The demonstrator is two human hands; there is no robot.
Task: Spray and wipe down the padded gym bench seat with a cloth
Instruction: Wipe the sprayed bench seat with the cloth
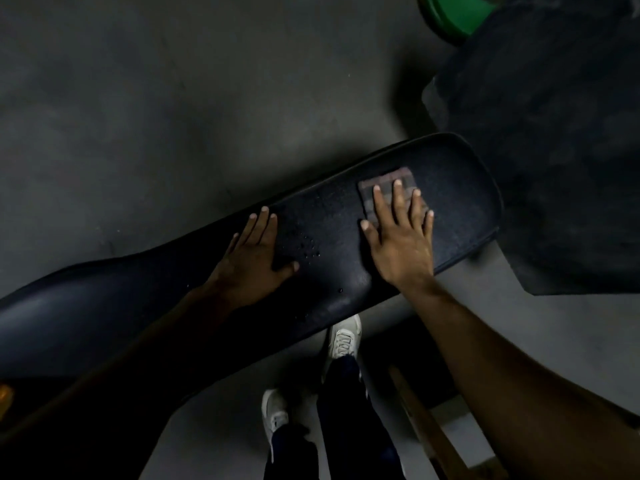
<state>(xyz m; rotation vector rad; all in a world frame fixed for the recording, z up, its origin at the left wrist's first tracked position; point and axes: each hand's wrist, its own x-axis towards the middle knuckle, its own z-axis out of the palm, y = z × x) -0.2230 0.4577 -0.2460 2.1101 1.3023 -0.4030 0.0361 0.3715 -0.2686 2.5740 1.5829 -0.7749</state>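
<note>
Now, step: wiping the padded bench seat [450, 188], running lower left to right-centre of frame.
Right hand [401, 237]: flat, fingers spread, pressing folded checked cloth [384, 183].
Left hand [258, 258]: flat, empty, bracing.
Advice: drag through droplets [308, 247] at centre.

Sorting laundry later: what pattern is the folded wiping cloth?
Brown-and-dark checked folded cloth, seen in the head view.

Looks like a gym, prob. a plain workout room. A long black padded bench [346, 244] fills the middle, w/ a bare grey concrete floor [138, 98] under it. A green round thing [450, 15], maybe a weight plate, sits at the top edge. Dark mat [554, 150] on the right.
</note>
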